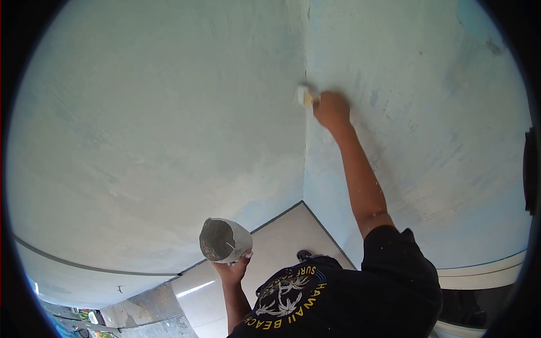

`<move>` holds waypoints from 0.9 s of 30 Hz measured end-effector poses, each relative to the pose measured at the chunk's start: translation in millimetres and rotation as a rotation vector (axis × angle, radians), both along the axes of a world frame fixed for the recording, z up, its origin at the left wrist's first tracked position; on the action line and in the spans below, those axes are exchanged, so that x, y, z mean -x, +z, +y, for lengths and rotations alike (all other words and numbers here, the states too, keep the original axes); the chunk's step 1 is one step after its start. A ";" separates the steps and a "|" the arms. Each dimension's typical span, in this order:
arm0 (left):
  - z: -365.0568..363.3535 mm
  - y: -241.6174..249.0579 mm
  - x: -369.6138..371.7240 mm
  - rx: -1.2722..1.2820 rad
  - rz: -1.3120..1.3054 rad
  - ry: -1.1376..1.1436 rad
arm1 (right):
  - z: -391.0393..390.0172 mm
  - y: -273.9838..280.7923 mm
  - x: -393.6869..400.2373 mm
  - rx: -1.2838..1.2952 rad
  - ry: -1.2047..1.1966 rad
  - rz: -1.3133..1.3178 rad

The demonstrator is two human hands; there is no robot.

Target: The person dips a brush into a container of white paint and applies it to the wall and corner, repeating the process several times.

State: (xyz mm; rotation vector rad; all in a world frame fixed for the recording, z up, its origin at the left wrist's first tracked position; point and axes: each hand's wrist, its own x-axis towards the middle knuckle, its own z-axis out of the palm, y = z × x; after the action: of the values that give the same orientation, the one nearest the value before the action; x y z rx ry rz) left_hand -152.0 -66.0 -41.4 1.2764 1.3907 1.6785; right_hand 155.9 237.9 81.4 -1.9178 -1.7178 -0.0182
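Observation:
My right hand (332,111) is closed around a paintbrush (307,99), with its pale bristle end at the corner where the two walls meet. The brush and hand are slightly blurred. Low in front of me, my left hand (231,270) grips a grey, rough-rimmed container (242,241) from below. The container is tilted so its mouth faces me, and a thin pale stick or streak shows inside; its contents are hard to make out. Patchy pale green-grey covers the left wall (169,112) and the right wall (428,124), with light blue areas showing.
Pale floor tiles (276,231) with a dark edge strip run to the corner. My shoe (304,254) stands on them. A white curved ledge (484,275) is at lower right, and a dark object (530,172) is at the right edge. Plants (104,334) show at lower left.

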 end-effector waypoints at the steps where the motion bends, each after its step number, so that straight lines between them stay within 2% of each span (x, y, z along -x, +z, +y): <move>1: -0.2 -2.5 1.1 0.001 0.003 -0.007 | -0.6 24.4 -0.3 -0.073 -0.003 -0.007; 4: 6.2 -4.3 1.0 -0.096 0.020 0.003 | -10.7 55.8 -9.3 -0.272 0.005 0.056; 7: 5.1 -6.0 0.8 -0.057 -0.005 -0.013 | -18.8 52.4 -9.5 -0.500 0.002 0.158; 8: 4.8 -8.2 1.2 -0.039 -0.013 -0.023 | -22.4 41.9 -8.4 -0.612 -0.019 0.199; 11: 4.1 -6.0 2.6 -0.052 -0.002 -0.028 | -12.0 -25.0 -3.9 -0.577 0.004 0.089; 12: 5.5 -5.4 1.0 -0.092 0.010 -0.017 | -12.6 -58.8 -0.1 -0.453 0.052 0.149; 13: 5.1 -3.4 0.2 -0.091 0.012 -0.021 | -14.7 -93.4 1.6 -0.467 0.082 0.165; 16: 5.0 1.7 -4.9 -0.111 -0.044 -0.046 | -42.9 -164.3 4.6 -0.058 0.087 0.153; 17: 4.3 0.3 -2.2 -0.075 -0.032 -0.065 | -50.2 -183.2 6.8 0.113 0.089 0.069; 18: 3.9 1.6 1.8 -0.041 -0.016 -0.086 | -45.5 -202.8 5.0 0.114 0.084 0.072; 20: 7.9 3.1 8.2 -0.070 0.016 -0.108 | -32.7 -241.5 9.4 0.473 0.167 -0.053; 21: 13.1 3.4 9.4 -0.110 0.041 -0.119 | -23.6 -233.2 14.7 0.462 0.170 -0.046; 23: 17.8 -0.5 11.0 -0.102 0.071 -0.141 | -7.8 -177.8 18.6 0.345 0.124 -0.008; 25: 12.0 -3.8 11.8 -0.077 0.097 -0.167 | -21.5 -75.4 19.3 0.246 0.145 -0.068; 27: 15.7 -2.8 10.8 -0.103 0.075 -0.168 | -38.3 4.7 13.9 0.031 0.134 -0.061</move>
State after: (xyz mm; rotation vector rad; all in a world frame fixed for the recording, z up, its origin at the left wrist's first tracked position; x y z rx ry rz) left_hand -162.8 -50.4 -44.2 1.4854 1.2154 1.6198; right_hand 141.9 199.7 86.0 -1.8369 -1.8945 -0.0005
